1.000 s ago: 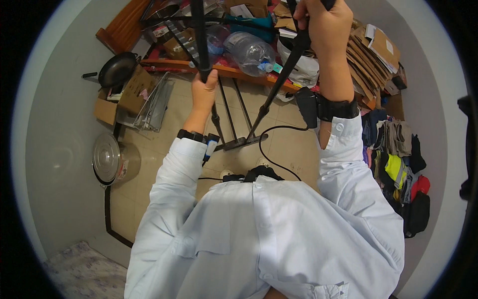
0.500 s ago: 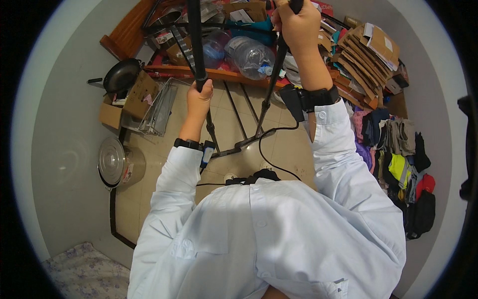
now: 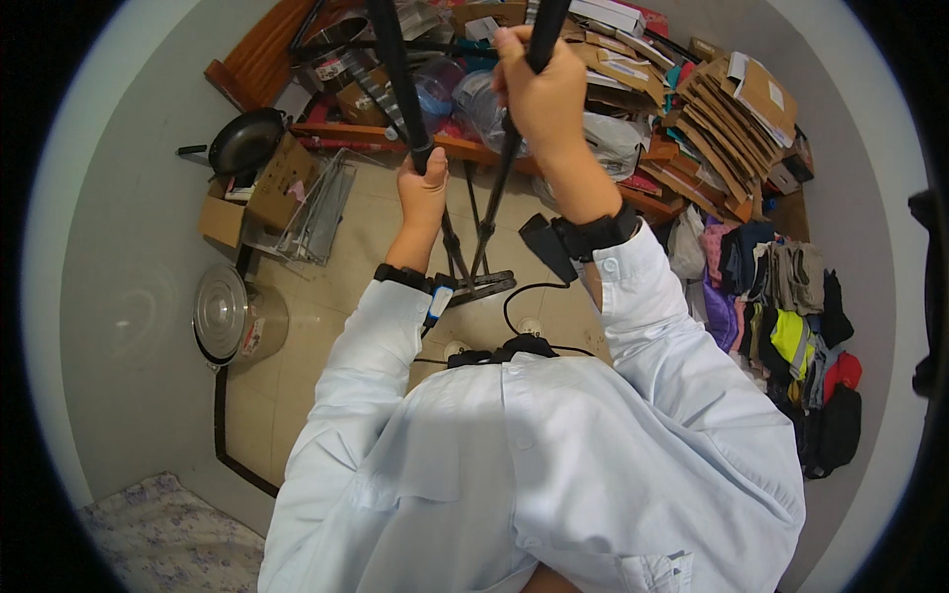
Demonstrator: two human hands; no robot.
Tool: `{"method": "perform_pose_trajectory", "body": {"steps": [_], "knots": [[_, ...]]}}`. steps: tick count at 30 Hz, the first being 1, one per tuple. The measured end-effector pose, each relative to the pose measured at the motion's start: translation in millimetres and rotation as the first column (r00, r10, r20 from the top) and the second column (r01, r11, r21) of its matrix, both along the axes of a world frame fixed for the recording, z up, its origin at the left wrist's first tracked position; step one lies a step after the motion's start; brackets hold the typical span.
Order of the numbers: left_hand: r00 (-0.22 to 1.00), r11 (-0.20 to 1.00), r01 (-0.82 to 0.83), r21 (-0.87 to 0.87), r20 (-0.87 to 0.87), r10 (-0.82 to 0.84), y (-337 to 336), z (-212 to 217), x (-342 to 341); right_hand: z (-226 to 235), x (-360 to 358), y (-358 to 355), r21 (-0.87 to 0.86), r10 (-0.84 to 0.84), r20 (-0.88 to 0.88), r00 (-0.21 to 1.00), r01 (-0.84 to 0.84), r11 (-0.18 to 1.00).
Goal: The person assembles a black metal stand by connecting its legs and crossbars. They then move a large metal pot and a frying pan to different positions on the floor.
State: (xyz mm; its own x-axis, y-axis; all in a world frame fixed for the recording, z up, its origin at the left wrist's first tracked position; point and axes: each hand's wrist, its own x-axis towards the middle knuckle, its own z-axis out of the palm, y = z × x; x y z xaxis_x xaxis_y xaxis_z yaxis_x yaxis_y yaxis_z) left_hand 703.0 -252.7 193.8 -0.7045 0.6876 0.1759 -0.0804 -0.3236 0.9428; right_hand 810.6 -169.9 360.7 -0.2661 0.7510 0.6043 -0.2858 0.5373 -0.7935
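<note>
Both arms stretched forward, a person in a pale shirt (image 3: 583,435) grips a black folding stand (image 3: 487,227) over a tiled floor (image 3: 316,316), its two long poles now nearer each other than a second ago. The left hand (image 3: 422,203) is closed around the left pole (image 3: 400,79), thumb uppermost. The right hand (image 3: 547,94), fingers curled around the right pole (image 3: 547,35), has come inward and to the left since the earlier frames, bringing that pole with it. The stand's dark foot (image 3: 484,288), its bars drawn in from their wider spread, is between the person's shoes (image 3: 531,325) and the front edge of a wooden-edged platform (image 3: 346,130); whether it touches the floor cannot be told. On the platform, a large clear bottle (image 3: 477,104), in fuller view a second earlier, is now partly hidden behind the right pole and hand. Flattened cardboard (image 3: 736,128) lies stacked toward the platform's right end. A lidded metal pot (image 3: 262,321) stands by the floor's left edge, and a frying pan (image 3: 247,143) rests on an open carton (image 3: 277,188) near the far left corner.
</note>
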Motion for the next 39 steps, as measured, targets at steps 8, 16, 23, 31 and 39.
{"method": "perform_pose_trajectory", "body": {"steps": [8, 16, 23, 31, 39], "knots": [[0.99, 0.963, 0.004, -0.269, -0.132, -0.041, 11.3, 6.1, 16.8, -11.2, -1.0, -26.3, -0.091, 0.046, 0.118, 0.992, -0.035, 0.995], [0.978, 0.957, 0.044, -0.287, -0.182, -0.1, 2.2, 10.5, 21.7, -14.2, 2.1, -30.8, -0.121, 0.041, 0.169, 0.985, -0.02, 0.992], [0.981, 0.96, 0.157, -0.234, -0.077, -0.179, 9.9, 5.2, 12.0, -19.0, -9.5, -26.0, -0.139, 0.22, 0.073, 0.973, -0.208, 0.968], [0.941, 0.903, 0.268, -0.337, -0.109, -0.32, -19.6, 24.0, 4.3, -40.2, -38.2, 19.8, -0.231, 0.243, -0.24, 0.94, -0.298, 0.926], [0.714, 0.682, 0.6, -0.418, -0.105, -0.693, -22.2, 32.8, -16.0, -47.8, -70.9, 71.6, -0.279, 0.143, 0.242, 0.96, -0.072, 0.958]]}}
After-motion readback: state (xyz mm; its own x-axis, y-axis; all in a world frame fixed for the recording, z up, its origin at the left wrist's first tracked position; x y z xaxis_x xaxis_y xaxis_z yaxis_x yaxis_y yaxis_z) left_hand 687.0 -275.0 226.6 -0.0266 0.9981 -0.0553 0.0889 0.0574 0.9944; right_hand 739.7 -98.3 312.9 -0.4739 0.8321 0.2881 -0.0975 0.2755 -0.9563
